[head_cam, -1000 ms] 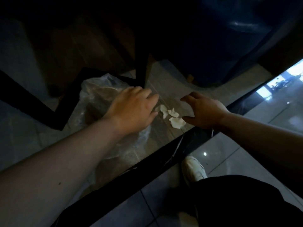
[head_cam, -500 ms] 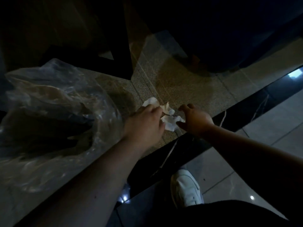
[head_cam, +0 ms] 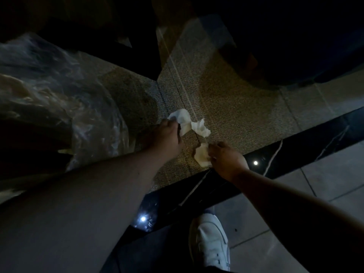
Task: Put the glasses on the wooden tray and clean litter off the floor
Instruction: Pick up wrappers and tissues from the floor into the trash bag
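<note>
1. Since half a second ago both hands have closed on the litter: the left hand point(head_cam: 169, 136) now pinches one white scrap that was lying free, and the right hand point(head_cam: 226, 158) has drawn another scrap in against its fingers.
2. Left grip: fingers curled tight, clenched on the near edge of the long white paper scrap point(head_cam: 182, 120), which sticks out beyond the knuckles toward the far side.
3. That scrap touches or overlaps a second crumpled piece point(head_cam: 201, 129) just to its right; I cannot tell whether the two are joined, and this second piece lies on the speckled floor point(head_cam: 226, 107), with no finger on it.
4. Right grip: fingers bunched and closed around a third crumpled scrap point(head_cam: 201, 156), which shows at the left of the fingertips, low over the floor near the dark border strip point(head_cam: 295, 138).
5. Whether the third scrap is lifted clear of the floor cannot be told in the dim light.
6. A large clear plastic bag point(head_cam: 59, 99) lies crumpled at the left, beside the left forearm, apart from the scraps.
7. A white shoe point(head_cam: 210, 241) stands on the pale tiles on the near side of the dark strip, below the right forearm.
8. No glasses or wooden tray show in this view.
</note>
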